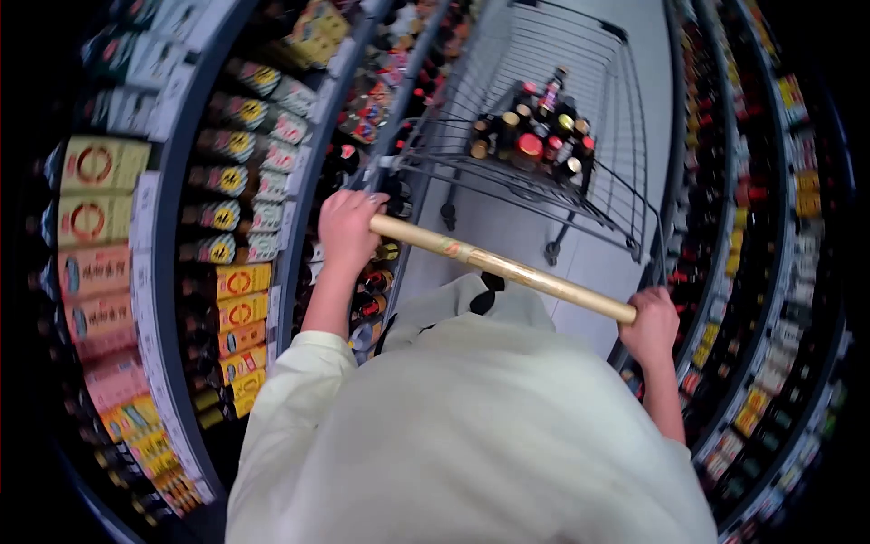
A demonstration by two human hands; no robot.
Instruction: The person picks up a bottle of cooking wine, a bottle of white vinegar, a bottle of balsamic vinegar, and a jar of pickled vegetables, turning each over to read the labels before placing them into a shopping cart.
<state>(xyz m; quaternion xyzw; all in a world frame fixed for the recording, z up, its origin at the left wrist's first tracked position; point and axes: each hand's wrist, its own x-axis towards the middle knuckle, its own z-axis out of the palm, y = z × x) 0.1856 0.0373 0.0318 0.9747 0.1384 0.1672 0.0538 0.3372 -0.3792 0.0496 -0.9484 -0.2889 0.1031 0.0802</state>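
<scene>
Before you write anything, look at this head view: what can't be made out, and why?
Head view:
- Wording on the bottles: too small, blurred.
- Print on the shelf tags: too small, blurred.
- Ends of the handle: covered by the left hand and right hand.
- Feet: hidden by the clothes.

Tan cylindrical bar (pixel 503 267) is finished smooth, glossy, wood-like; dark wire-mesh trolley (pixel 569 56), metal-built; pale-green garment (pixel 489 417), matt cloth.

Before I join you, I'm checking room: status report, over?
Left hand, right hand gripping handle. Bottles in cart. Shelves flanking both sides.
</scene>
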